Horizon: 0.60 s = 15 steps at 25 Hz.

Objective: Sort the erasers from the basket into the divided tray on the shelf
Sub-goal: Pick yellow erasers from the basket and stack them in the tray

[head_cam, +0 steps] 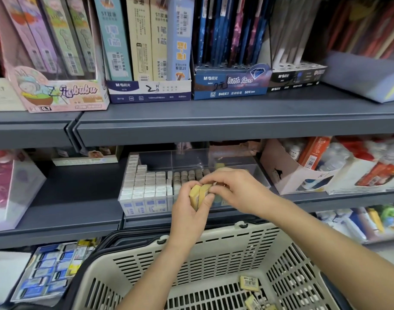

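Note:
A clear divided tray [133, 204] stands on the middle shelf, with rows of white erasers [146, 189] at its left and darker grey ones [187, 176] in the middle. In front of it my left hand [187, 211] grips a small stack of yellow erasers [199, 194]. My right hand [234, 189] pinches the right end of that stack with its fingertips. Below, the beige slotted basket [214, 253] holds a few loose yellow erasers [249, 283] near its bottom right.
The grey upper shelf [214, 124] overhangs the tray, loaded with boxes of pencil leads and pens. A white cardboard box [281, 173] of supplies stands right of the tray. A pink-tinted clear box [10, 186] sits at the left. Blue packets [48, 274] lie on the lowest shelf.

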Available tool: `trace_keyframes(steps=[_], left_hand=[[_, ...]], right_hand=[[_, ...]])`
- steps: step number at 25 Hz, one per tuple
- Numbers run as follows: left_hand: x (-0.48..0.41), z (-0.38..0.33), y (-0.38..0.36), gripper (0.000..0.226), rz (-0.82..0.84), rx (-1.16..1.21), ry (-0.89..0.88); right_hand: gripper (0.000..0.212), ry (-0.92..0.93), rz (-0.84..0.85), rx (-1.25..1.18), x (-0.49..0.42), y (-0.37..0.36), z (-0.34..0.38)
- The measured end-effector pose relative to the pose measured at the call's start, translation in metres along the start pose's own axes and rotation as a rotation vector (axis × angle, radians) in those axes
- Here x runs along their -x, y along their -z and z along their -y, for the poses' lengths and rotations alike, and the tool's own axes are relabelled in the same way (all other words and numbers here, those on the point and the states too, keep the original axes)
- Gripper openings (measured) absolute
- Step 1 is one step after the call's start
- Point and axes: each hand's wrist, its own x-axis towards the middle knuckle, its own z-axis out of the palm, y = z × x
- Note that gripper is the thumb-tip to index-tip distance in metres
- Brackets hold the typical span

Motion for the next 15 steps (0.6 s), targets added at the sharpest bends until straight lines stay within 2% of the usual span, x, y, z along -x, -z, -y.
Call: trace_keyframes(steps=[3, 5, 7, 10, 12, 15], left_hand=[[0.003, 0.0, -0.001, 0.018, -0.015, 0.048, -0.068], [0.004, 0.003, -0.002, 0.016, -0.044, 0.088, -0.094], [0.004, 0.003, -0.002, 0.014, -0.059, 0.071, -0.098], [0.005, 0.004, -0.002, 0.013, -0.05, -0.001, -0.08], [0.005, 0.004, -0.001, 0.018, -0.079, -0.04, -0.121], [0.004, 0.004, -0.001, 0.024, -0.137, -0.112, -0.183]], right_hand=[[0.011, -0.089, -0.012, -0.071, 0.0, 0.002, 0.0], [0.007, -0.18, -0.027, -0.116, -0.002, 0.013, -0.012], [0.008, -0.225, -0.133, -0.075, -0.012, 0.025, -0.029], [0.021, -0.335, -0.3, 0.056, -0.039, 0.033, -0.053], [0.022, -0.343, -0.282, 0.253, -0.055, 0.03, -0.068], [0.018, -0.261, -0.152, 0.258, -0.071, 0.013, -0.087]])
